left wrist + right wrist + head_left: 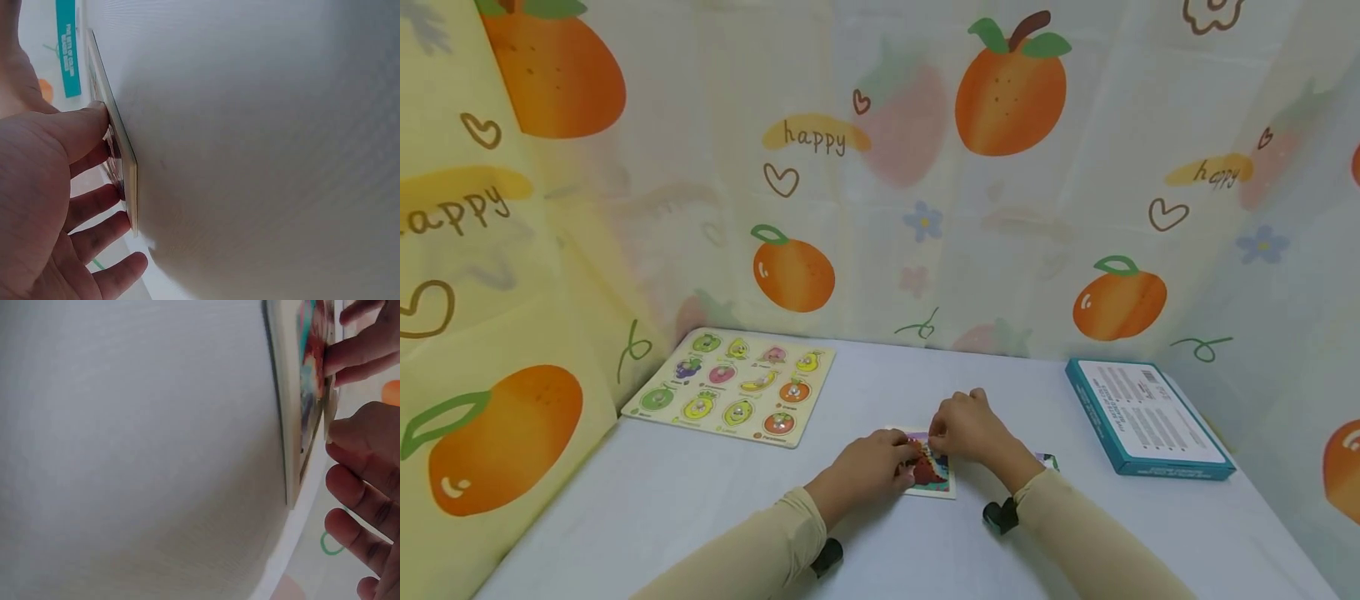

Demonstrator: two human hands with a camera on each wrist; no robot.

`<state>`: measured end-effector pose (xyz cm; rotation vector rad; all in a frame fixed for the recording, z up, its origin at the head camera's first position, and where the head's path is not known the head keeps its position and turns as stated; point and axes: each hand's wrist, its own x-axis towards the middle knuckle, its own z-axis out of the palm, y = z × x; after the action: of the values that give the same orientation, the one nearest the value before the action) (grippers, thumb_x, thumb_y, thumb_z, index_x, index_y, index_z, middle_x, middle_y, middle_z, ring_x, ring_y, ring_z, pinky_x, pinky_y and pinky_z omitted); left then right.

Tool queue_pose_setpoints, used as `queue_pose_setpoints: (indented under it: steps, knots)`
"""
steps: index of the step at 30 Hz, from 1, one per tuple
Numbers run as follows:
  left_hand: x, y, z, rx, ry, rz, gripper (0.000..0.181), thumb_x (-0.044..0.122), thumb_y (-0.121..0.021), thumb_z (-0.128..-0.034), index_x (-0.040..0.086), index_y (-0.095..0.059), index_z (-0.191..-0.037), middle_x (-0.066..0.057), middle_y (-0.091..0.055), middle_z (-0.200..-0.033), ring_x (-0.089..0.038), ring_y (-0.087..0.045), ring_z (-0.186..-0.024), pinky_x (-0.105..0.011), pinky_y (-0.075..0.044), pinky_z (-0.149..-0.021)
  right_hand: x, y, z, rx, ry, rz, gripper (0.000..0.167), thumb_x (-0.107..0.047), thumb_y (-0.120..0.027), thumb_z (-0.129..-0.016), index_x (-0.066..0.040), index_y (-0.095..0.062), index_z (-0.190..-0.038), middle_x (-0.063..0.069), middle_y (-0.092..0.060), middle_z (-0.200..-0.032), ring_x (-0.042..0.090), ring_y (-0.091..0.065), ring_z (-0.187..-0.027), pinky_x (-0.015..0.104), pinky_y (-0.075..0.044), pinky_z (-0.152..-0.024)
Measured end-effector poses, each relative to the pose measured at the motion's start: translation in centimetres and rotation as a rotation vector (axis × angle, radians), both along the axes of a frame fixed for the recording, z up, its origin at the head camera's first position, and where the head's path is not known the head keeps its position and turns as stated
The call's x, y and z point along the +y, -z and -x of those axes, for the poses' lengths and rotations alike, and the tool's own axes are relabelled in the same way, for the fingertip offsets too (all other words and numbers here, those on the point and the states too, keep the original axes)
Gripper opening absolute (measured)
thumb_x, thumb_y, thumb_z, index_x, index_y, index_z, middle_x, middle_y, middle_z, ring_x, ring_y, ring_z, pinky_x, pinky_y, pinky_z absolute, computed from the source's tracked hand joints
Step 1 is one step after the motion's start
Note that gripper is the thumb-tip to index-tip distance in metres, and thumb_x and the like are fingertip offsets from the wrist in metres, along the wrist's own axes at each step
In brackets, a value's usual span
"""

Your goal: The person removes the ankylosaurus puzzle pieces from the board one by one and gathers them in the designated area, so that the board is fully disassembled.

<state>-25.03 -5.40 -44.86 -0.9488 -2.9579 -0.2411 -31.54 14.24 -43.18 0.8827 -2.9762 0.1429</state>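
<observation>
A small square picture board [946, 490] in a pale frame lies on the table, its picture red, teal and purple. My left hand [867, 468] rests its fingertips on the picture at the left; in the left wrist view its fingers [94, 203] are spread, touching the board [133, 187]. At the upper right of the board, my right hand [973, 429] pinches a thin piece [329, 412] between thumb and forefinger, seen edge-on and tilted up from the board [289, 425] in the right wrist view. The hands cover much of the picture.
A fruit puzzle board [711, 392] lies at the back left. To the right is a teal and white flat box [1157, 417]. A small colourful item [1048, 460] shows partly behind the right forearm. A fruit-print cloth [880, 250] hangs behind the table.
</observation>
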Motion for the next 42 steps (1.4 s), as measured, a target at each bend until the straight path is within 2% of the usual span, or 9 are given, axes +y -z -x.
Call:
queue_pose_setpoints:
  steps: [5, 9, 17, 23, 28, 33, 36, 39, 42]
  knots:
    - [0.0, -0.1, -0.1, -0.003, -0.007, -0.003, 0.037, 0.037, -0.065, -0.0942, 0.020, -0.066, -0.128, -0.004, -0.057, -0.128, -0.019, -0.055, -0.114, -0.036, -0.050, -0.089, 0.4, -0.3, 0.1, 0.004, 0.038, 0.018, 0.010, -0.035, -0.076, -0.079, -0.031, -0.071, -0.071, -0.018, -0.054, -0.074, 0.011, -0.051, -0.083, 0.047, -0.030, -0.089]
    - [-0.1, -0.3, -0.4, -0.001, -0.011, -0.007, 0.037, 0.037, -0.064, -0.0947, 0.020, -0.066, -0.127, -0.005, -0.057, -0.128, -0.019, -0.054, -0.115, -0.037, -0.049, -0.089, 2.0, -0.7, -0.2, -0.021, 0.077, 0.051, 0.010, -0.033, -0.077, -0.079, -0.031, -0.071, -0.071, -0.018, -0.054, -0.072, 0.011, -0.050, -0.083, 0.050, -0.029, -0.091]
    - [-0.5, -0.3, -0.7, 0.004, -0.030, -0.034, 0.037, 0.036, -0.065, -0.0939, 0.020, -0.067, -0.127, -0.005, -0.057, -0.126, -0.020, -0.056, -0.114, -0.037, -0.050, -0.087, 8.6, -1.0, -1.2, -0.152, 0.148, 0.158, 0.007, -0.029, -0.080, -0.080, -0.031, -0.074, -0.077, -0.018, -0.059, -0.075, 0.017, -0.053, -0.089, 0.056, -0.024, -0.097]
    - [-0.6, -0.1, -0.6, -0.001, -0.033, -0.042, 0.038, 0.036, -0.066, -0.0930, 0.019, -0.067, -0.127, -0.005, -0.058, -0.126, -0.021, -0.056, -0.115, -0.038, -0.050, -0.087, 12.5, -0.5, -1.6, -0.189, 0.184, 0.189, 0.006, -0.027, -0.080, -0.082, -0.030, -0.076, -0.079, -0.018, -0.061, -0.075, 0.016, -0.053, -0.088, 0.049, -0.027, -0.087]
    - [-0.7, 0.4, -0.5, -0.015, -0.047, -0.031, 0.039, 0.038, -0.065, -0.0936, 0.021, -0.065, -0.129, -0.005, -0.056, -0.131, -0.021, -0.054, -0.120, -0.039, -0.049, -0.090, 13.0, -0.1, -1.9, -0.221, 0.210, 0.188, 0.006, -0.028, -0.080, -0.082, -0.030, -0.076, -0.078, -0.017, -0.062, -0.076, 0.016, -0.053, -0.088, 0.046, -0.029, -0.082]
    - [-0.5, 0.7, -0.5, -0.009, -0.042, -0.030, 0.040, 0.039, -0.065, -0.0932, 0.021, -0.066, -0.129, -0.006, -0.056, -0.127, -0.019, -0.056, -0.111, -0.036, -0.050, -0.087, 13.3, 0.8, -1.9, -0.223, 0.218, 0.148, 0.010, -0.030, -0.082, -0.080, -0.033, -0.074, -0.074, -0.017, -0.060, -0.074, 0.014, -0.050, -0.085, 0.045, -0.029, -0.081]
    - [-0.5, 0.9, -0.6, 0.016, -0.045, -0.056, 0.038, 0.038, -0.065, -0.0932, 0.019, -0.067, -0.126, -0.005, -0.057, -0.123, -0.019, -0.056, -0.108, -0.036, -0.050, -0.086, 13.3, 0.7, -2.0, -0.222, 0.210, 0.149, 0.012, -0.029, -0.082, -0.080, -0.032, -0.073, -0.073, -0.016, -0.059, -0.072, 0.014, -0.049, -0.084, 0.045, -0.029, -0.081]
    - [-0.4, 1.2, -0.7, 0.044, -0.087, -0.089, 0.042, 0.040, -0.066, -0.0923, 0.014, -0.065, -0.126, -0.006, -0.058, -0.124, -0.022, -0.054, -0.112, -0.038, -0.050, -0.088, 12.8, 0.2, -1.9, -0.209, 0.210, 0.172, 0.012, -0.030, -0.082, -0.080, -0.031, -0.072, -0.074, -0.015, -0.058, -0.071, 0.015, -0.049, -0.082, 0.044, -0.030, -0.079]
    - [-0.3, 1.5, -0.9, 0.037, -0.177, -0.132, 0.055, 0.046, -0.066, -0.0904, 0.008, -0.060, -0.129, -0.009, -0.055, -0.130, -0.028, -0.049, -0.120, -0.043, -0.047, -0.092, 11.3, -0.3, -1.6, -0.189, 0.205, 0.191, 0.013, -0.033, -0.082, -0.080, -0.031, -0.071, -0.074, -0.015, -0.058, -0.069, 0.015, -0.049, -0.081, 0.042, -0.029, -0.078]
